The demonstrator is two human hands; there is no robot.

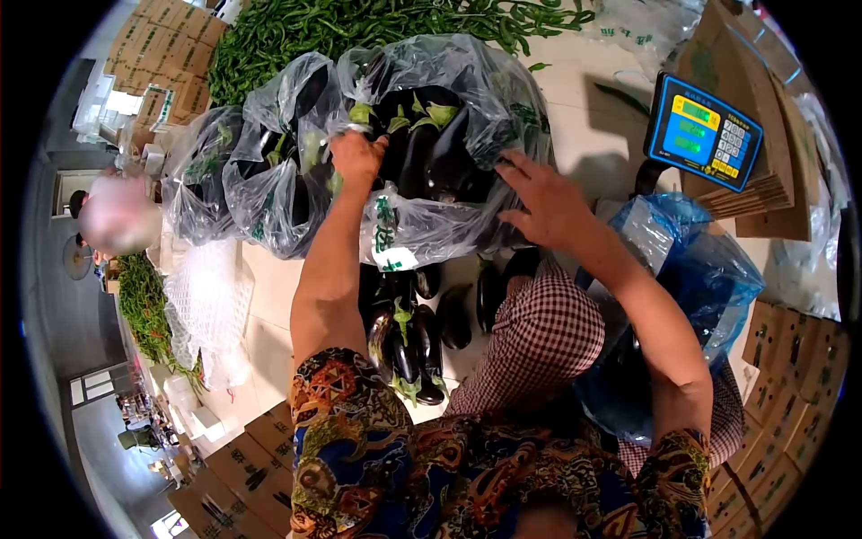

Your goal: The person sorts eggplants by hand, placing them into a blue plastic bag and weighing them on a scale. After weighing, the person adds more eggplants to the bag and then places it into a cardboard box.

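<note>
A clear plastic bag of dark purple eggplants lies in front of me, its mouth spread wide. My left hand reaches to the bag's left side with curled fingers, close to a green eggplant stem. What lies inside those fingers is hidden. At the opposite side, my right hand has its fingers spread, the fingertips at the plastic beside the eggplants. More loose eggplants lie on the floor below the bag, near my checked trouser leg.
Further filled bags stand to the left. Green peppers are heaped at the back. A scale display stands at right by flattened cardboard. A blue plastic bag sits beside my right arm. Another person is at far left.
</note>
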